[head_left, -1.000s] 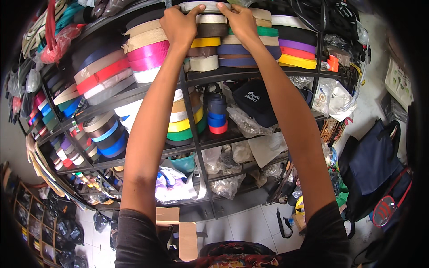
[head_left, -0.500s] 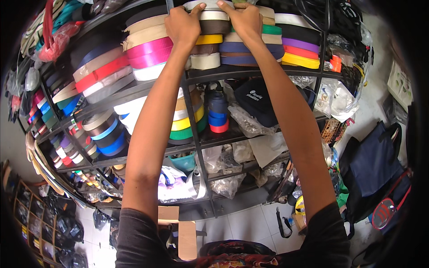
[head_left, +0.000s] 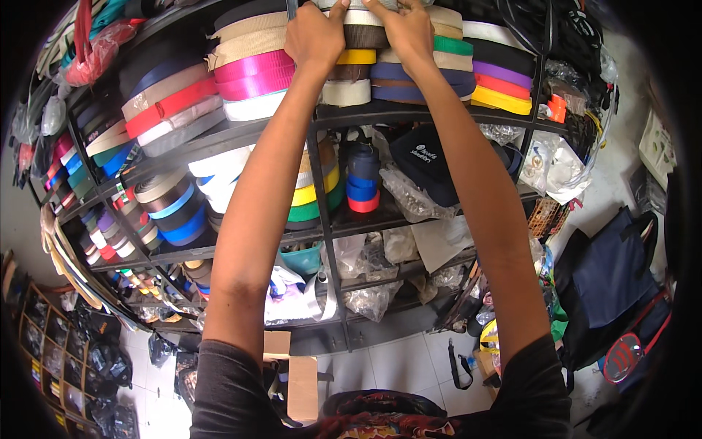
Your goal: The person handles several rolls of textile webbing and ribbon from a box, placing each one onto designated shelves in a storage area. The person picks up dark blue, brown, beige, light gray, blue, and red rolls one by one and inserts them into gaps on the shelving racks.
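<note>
White webbing, wound into a flat roll, sits at twelve o'clock against the upper edge, where part of it is cut off. The left hand, just to its eleven o'clock side, has its thumb laid along the roll; the right hand, at its one o'clock side, points its thumb back toward the other, the two tips near each other but apart. Both hands are partly curled, yet their fingers run out of sight at the edge, so I cannot tell how tightly either closes on it. Directly below the roll, towards six, come a cream roll, a brown roll and a yellow roll, stacked on a black shelf. Pink rolls lie at eleven o'clock, beside the left forearm; a green roll is at one, just beside the right hand. Between one and two, one shelf lower, is a black cap, partly behind the right forearm. A navy bag stands at three, a racket at four, and a carton between six and seven.
</note>
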Available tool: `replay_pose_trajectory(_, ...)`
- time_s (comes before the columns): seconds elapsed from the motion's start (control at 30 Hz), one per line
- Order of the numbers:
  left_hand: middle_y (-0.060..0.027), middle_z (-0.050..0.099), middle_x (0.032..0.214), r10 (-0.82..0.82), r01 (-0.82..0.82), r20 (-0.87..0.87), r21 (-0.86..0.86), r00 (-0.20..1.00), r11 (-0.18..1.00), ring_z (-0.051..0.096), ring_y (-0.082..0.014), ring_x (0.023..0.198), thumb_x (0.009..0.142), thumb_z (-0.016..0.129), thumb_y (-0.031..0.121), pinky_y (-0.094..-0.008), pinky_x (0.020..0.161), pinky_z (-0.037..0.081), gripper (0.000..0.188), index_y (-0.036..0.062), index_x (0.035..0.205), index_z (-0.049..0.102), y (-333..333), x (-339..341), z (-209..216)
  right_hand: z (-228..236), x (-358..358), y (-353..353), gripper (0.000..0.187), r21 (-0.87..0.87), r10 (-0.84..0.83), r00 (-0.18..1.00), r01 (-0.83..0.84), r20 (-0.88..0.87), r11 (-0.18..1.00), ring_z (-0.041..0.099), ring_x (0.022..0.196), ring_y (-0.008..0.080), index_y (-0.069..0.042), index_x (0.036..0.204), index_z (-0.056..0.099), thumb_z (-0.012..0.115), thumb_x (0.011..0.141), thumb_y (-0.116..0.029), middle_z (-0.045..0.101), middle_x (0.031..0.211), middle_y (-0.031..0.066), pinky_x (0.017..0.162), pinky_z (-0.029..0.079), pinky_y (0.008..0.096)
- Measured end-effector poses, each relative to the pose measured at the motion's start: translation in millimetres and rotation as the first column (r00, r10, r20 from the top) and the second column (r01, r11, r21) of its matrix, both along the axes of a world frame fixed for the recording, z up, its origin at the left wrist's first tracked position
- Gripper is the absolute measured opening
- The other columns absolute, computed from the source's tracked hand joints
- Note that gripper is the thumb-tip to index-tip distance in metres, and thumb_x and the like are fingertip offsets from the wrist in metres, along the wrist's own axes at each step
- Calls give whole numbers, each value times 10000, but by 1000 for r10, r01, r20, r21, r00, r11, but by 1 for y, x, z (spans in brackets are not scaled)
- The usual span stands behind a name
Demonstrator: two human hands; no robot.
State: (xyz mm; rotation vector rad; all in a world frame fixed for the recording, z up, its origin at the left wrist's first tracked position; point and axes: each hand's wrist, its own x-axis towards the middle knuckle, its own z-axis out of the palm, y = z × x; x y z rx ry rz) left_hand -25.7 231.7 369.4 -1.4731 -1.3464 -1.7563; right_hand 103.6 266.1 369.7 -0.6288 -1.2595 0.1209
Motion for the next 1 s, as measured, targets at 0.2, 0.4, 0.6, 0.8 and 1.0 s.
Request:
replay_pose_trajectory(0.2,-218,678,841,16,-10,57,-104,998,995,676,-371,880,810,678,531,-453,790,508,592,18,1104,675,-5,2,6,-3,-17,17,723,103,-4,994,15,-107,995,555,1134,418,69,1220,540,811,723,-379,595,1182,294,980,429,441)
replay_pose_trajectory(0.4,-134,685,616,-65,72,33,-261,997,963,724,-258,849,766,644,687,-363,822,513,872,20,1323,572,-6,-9,10,-9,-26,26,757,107,-38,990,53,-133,993,501,1200,418,51,1279,504,799,751,-403,545,1253,292,1029,392,445)
replay_pose_trajectory(0.6,-169,721,752,-62,83,145,-148,988,985,725,-278,782,791,705,568,-361,816,512,717,55,1286,622,-1,-7,6,-12,-35,26,748,86,-71,988,83,-140,993,478,1223,414,48,1304,487,779,778,-396,526,1268,289,1043,377,449)
replay_pose_trajectory(0.8,-254,687,931,-78,79,75,-21,994,997,661,-421,909,834,692,418,-486,793,506,448,35,1065,706,-11,0,-3,-14,-24,29,661,144,50,988,-29,-144,989,486,1218,417,43,1312,500,744,823,-328,533,1271,291,1040,379,448)
replay_pose_trajectory(1.0,-251,684,981,-50,50,43,19,998,999,654,-412,939,905,612,335,-478,808,503,427,56,1225,645,-22,7,-16,-16,-28,7,651,148,-52,989,73,-140,986,494,1204,416,64,1283,520,761,800,-300,543,1252,286,1031,386,447)
